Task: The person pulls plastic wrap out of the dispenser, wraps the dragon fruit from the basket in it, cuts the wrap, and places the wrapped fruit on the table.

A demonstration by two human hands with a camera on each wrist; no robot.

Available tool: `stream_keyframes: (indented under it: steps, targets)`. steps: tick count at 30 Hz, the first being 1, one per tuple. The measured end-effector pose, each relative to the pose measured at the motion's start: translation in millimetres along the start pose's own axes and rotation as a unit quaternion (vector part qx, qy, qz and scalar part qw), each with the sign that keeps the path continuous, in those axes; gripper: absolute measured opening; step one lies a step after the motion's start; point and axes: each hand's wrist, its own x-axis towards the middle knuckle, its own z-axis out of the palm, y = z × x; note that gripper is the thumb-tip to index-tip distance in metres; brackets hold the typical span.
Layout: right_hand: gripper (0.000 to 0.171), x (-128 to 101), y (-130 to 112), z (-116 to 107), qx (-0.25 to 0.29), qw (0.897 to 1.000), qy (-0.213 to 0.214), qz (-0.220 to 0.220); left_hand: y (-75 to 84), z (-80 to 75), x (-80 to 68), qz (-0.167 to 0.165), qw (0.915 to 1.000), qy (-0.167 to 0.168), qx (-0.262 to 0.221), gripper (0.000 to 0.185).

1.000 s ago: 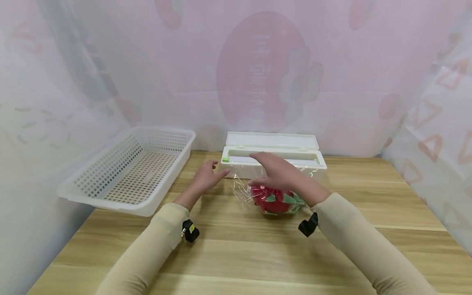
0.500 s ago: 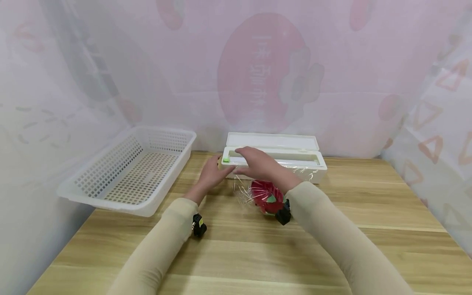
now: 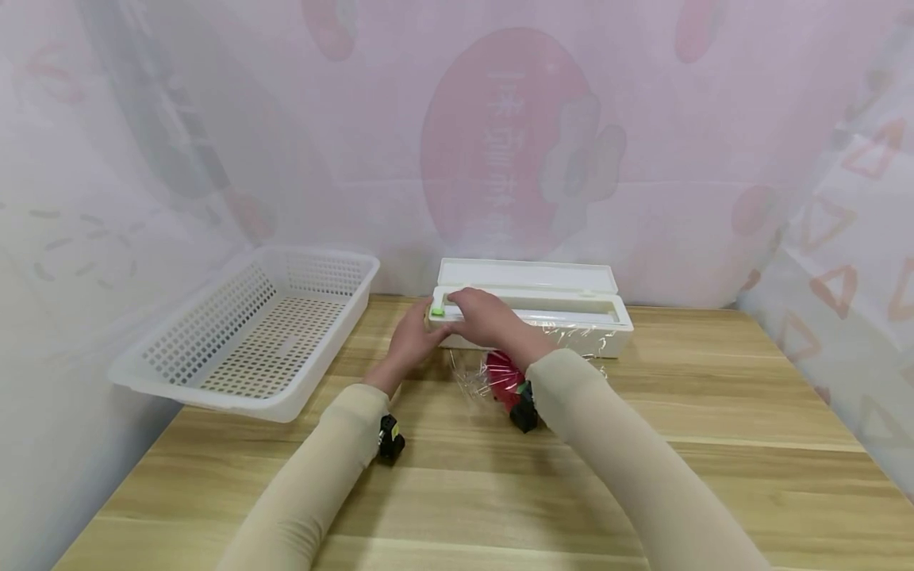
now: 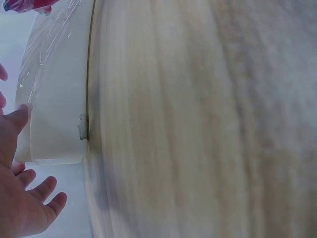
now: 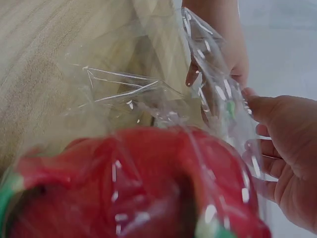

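Note:
A white cling film dispenser box stands at the back of the table, its lid raised. At its left end sits a small green slide cutter. My left hand is at that end, thumb near the front top edge and fingers spread past the corner. Close by, my right hand reaches over the box toward the cutter, fingers loosely bent. Clear film runs from the box over a red dragon fruit with green scale tips. My right forearm partly hides the fruit in the head view.
A white perforated plastic basket stands on the left of the wooden table. Printed pale curtains hang behind and at both sides. A small black camera is on my left wrist.
My right hand has moved left along the box to the green cutter, its forearm passing in front of the dragon fruit. My left hand has shifted slightly right against the box's end.

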Motion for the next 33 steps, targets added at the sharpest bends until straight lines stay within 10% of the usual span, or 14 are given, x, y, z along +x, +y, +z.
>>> stream_keyframes:
  steps: [14, 33]
  targets:
    - [0.019, 29, -15, 20, -0.065, 0.997, -0.006, 0.036, 6.4, 0.3, 1.4, 0.024, 0.9994, 0.019, 0.02, 0.049]
    - [0.01, 33, -8, 33, -0.113, 0.991, 0.033, 0.064, 11.7, 11.8, 0.2, 0.048, 0.9896, 0.029, 0.132, 0.05]
